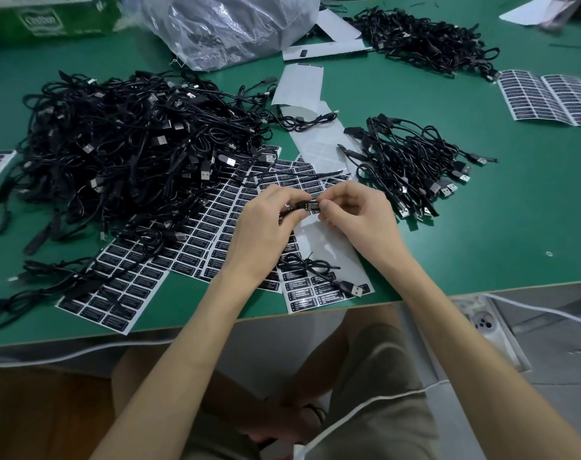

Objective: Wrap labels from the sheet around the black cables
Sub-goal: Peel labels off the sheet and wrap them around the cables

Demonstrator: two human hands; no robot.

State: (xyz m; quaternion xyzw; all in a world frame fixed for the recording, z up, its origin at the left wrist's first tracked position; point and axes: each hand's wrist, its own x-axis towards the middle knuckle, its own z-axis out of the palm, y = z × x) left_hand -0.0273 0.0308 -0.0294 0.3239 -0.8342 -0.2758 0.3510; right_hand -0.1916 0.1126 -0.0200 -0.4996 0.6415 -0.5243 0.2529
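Pinching a black cable (294, 209) in the curled fingers of the left hand (262, 227), just above the label sheet (196, 234). Pressing a black label (312, 204) against that cable with the right hand (355, 214), thumb and forefinger closed on it, the two hands nearly touching. Below them, lying on a sheet near the table edge: a coiled lead with a USB plug (352, 289); joined to the held cable or not, impossible to tell. Heaped on the left of the green table (481, 234): a big tangle of cables (116, 144), spilling onto the sheets. Bundled on the right: a smaller pile (408, 161). Between the two, a bare white backing strip (319, 141). Farther back, a third heap (421, 38) and a clear plastic bag (229, 28).
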